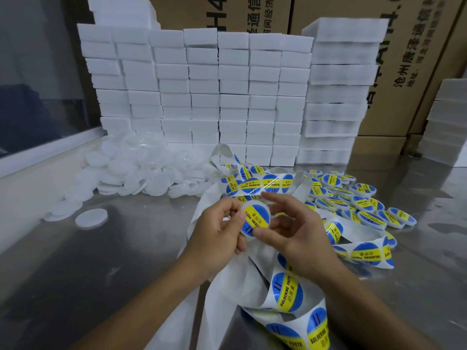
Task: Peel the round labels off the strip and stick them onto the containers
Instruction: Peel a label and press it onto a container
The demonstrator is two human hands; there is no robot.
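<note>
A small round white container (255, 219) with a blue-and-yellow round label on its face is held above the steel table (75, 274), just above frame centre. The left hand (217, 231) comes in from 7 o'clock, forearm angled up, and grips the container's left edge between curled fingers and thumb. The right hand (295, 233) enters from 5 o'clock, its thumb (262, 233) pressing the container's lower rim and its index finger arched over the top edge; the remaining fingers are loosely curled. The label strip (288, 291) loops in tangles beneath both wrists and toward 12 o'clock. Labelled containers (364, 200) lie heaped at 2 o'clock. Unlabelled white containers (131, 170) are piled at 10 o'clock. Stacked white foam blocks (202, 97) and cardboard cartons (417, 59) stand behind.
</note>
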